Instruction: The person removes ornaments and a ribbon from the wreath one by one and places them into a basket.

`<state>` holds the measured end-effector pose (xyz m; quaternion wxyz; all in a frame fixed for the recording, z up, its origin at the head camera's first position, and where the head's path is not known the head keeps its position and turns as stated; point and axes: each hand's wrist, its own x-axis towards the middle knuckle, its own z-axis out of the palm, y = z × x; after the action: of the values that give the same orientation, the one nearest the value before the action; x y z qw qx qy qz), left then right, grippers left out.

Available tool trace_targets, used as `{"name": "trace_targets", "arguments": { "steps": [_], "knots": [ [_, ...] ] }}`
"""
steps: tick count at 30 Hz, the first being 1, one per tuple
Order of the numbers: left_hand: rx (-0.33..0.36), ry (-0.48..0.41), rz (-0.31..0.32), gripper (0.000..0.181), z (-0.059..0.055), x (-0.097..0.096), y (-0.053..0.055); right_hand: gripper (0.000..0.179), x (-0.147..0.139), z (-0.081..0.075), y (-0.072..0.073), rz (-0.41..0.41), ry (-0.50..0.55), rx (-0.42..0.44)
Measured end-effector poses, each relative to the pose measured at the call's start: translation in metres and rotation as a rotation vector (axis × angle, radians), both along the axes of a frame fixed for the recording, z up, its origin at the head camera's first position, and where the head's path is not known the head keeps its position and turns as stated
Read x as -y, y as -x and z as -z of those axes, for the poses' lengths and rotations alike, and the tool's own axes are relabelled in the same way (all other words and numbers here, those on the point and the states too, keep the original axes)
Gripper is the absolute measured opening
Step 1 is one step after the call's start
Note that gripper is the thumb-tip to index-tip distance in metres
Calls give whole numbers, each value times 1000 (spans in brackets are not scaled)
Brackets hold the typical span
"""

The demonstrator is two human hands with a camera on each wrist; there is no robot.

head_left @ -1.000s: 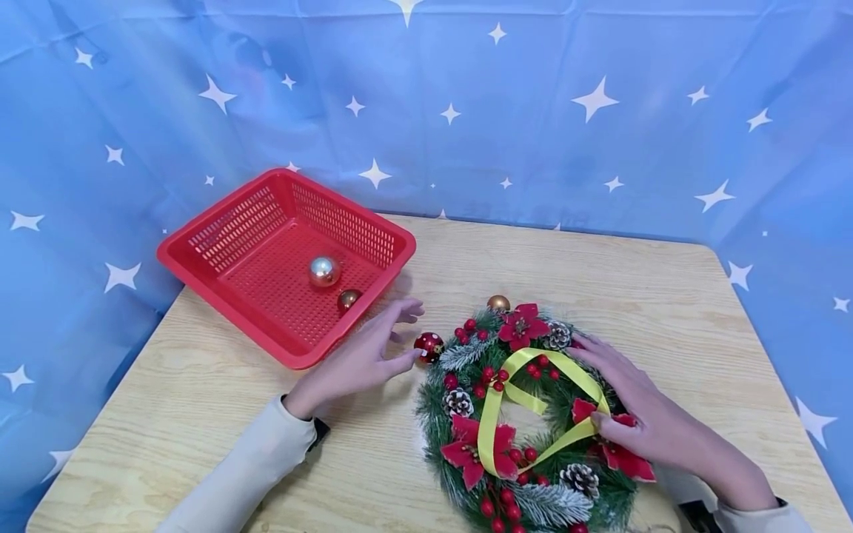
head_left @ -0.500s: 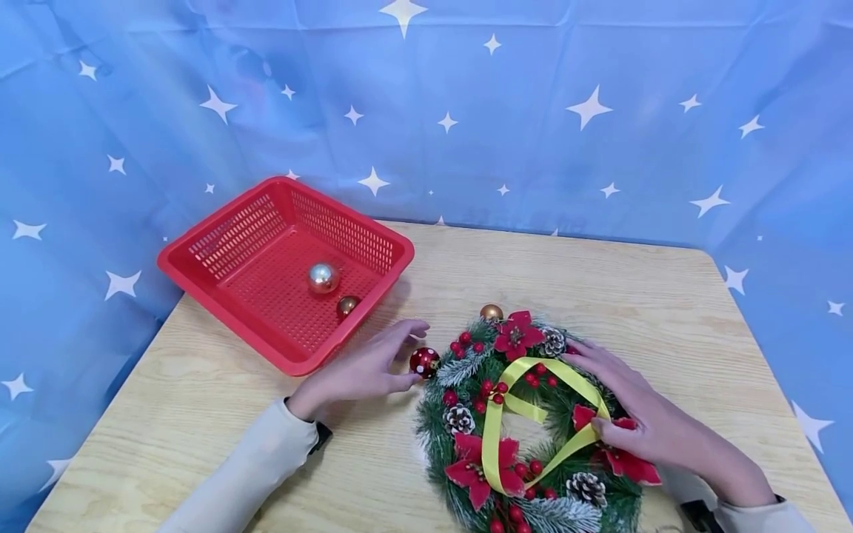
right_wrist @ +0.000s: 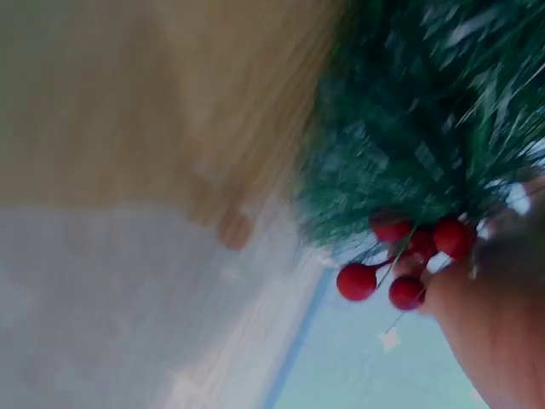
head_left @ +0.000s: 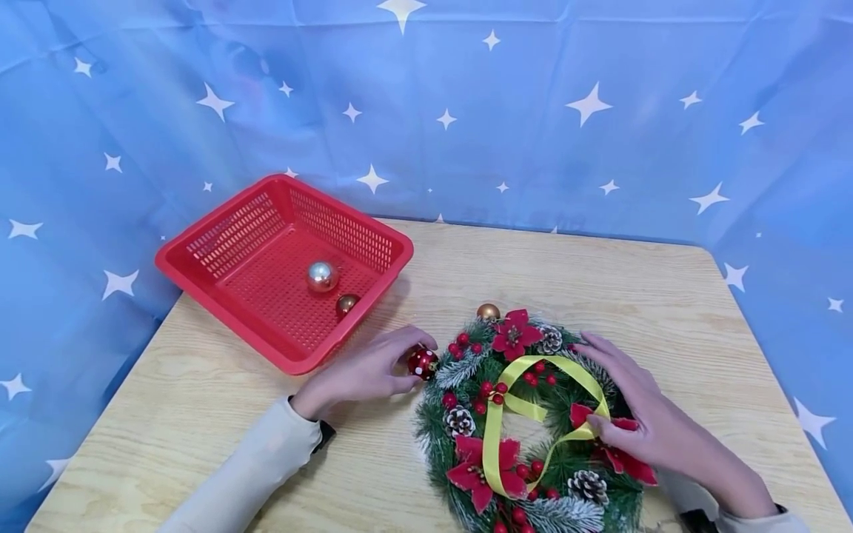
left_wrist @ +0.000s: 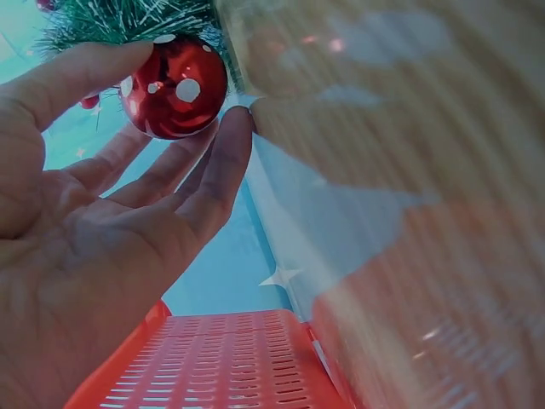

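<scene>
My left hand (head_left: 373, 370) is beside the wreath's left edge, holding a red bauble with white dots (head_left: 423, 363) between thumb and fingers. In the left wrist view the thumb lies against the upper side of the bauble (left_wrist: 180, 94) and the fingertips are at its underside. The green Christmas wreath (head_left: 460, 377) lies on the table, with red poinsettias, pinecones, red berries and a yellow ribbon (head_left: 492, 437). At its right side, my right hand (head_left: 640, 414) grips it, thumb over a poinsettia by the ribbon, fingers along the outer edge. Red berries (right_wrist: 356, 281) show close to that hand.
A red plastic basket (head_left: 220, 311) stands at the back left, with a shiny silver-pink bauble (head_left: 322, 276) and a brown bauble (head_left: 346, 305) inside. One gold bauble (head_left: 489, 312) sits at the wreath's far edge. A blue star-patterned curtain (head_left: 426, 111) hangs behind the wooden table (head_left: 600, 274).
My left hand has moved slightly forward and closed around the dotted red bauble, which shifted a little left. The right hand stays on the wreath, its fingers lifting slightly.
</scene>
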<state>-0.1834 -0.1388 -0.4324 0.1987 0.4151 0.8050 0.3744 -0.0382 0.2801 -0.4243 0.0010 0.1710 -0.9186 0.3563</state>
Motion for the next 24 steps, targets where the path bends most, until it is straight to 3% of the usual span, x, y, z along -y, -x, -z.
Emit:
{"name": "trace_targets", "arguments": {
  "steps": [8, 14, 18, 24],
  "knots": [
    [-37, 14, -24, 48, -1, 2, -3, 90, 21, -23, -33, 260, 58, 15],
    [-38, 2, -63, 50, -3, 6, -6, 91, 39, -15, -53, 387, -1, 76],
    [-38, -9, -79, 52, -5, 8, -8, 97, 44, -4, -55, 430, -62, 90],
    [14, -74, -90, 49, -6, 9, -10, 105, 46, 6, -52, 430, -54, 116]
  ]
}}
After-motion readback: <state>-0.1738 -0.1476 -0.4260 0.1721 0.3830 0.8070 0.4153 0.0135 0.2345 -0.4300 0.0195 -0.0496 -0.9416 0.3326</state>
